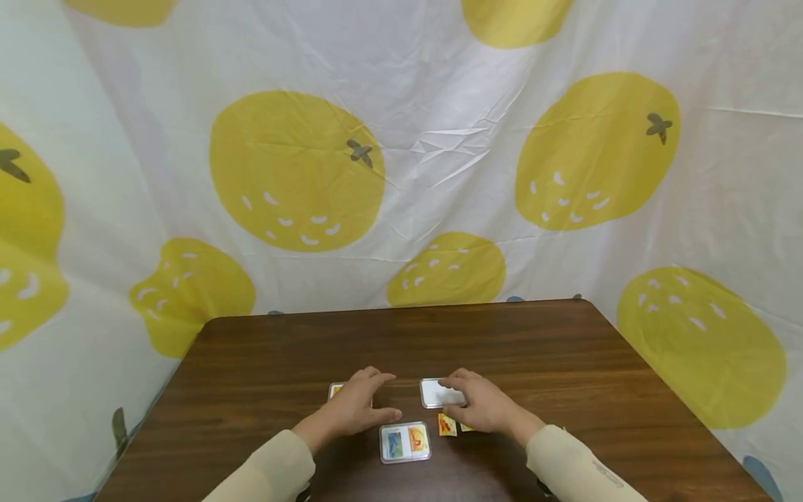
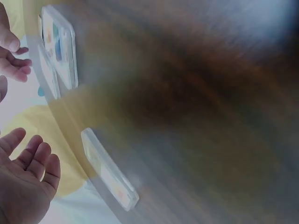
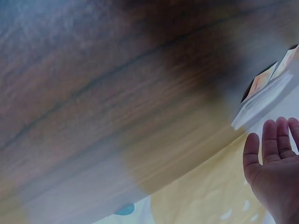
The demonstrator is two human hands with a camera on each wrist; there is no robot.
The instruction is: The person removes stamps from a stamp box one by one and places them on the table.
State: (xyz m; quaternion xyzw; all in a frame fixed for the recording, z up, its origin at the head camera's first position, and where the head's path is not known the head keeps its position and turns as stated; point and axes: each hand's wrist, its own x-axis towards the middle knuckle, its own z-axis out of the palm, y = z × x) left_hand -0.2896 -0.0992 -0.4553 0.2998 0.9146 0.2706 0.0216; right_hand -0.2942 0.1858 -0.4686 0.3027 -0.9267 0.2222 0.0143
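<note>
A clear flat case (image 1: 405, 458) with two small stamp-like pictures inside lies nearest the body. My left hand (image 1: 354, 406) is above and left of it, fingers spread and holding nothing. Partly hidden behind that hand is a second case (image 1: 335, 390), which also shows in the left wrist view as a flat case (image 2: 110, 170). My right hand (image 1: 482, 403) hovers with extended fingers over the right part of a blank white case (image 1: 433, 395). Two loose orange-yellow picture pieces (image 1: 447, 425) lie just in front of that case, one mostly hidden by the right hand.
All of it lies on a dark brown wooden table (image 1: 301, 348) with rounded far corners. A white cloth (image 1: 433, 202) printed with large yellow fruit hangs behind the table and along its sides.
</note>
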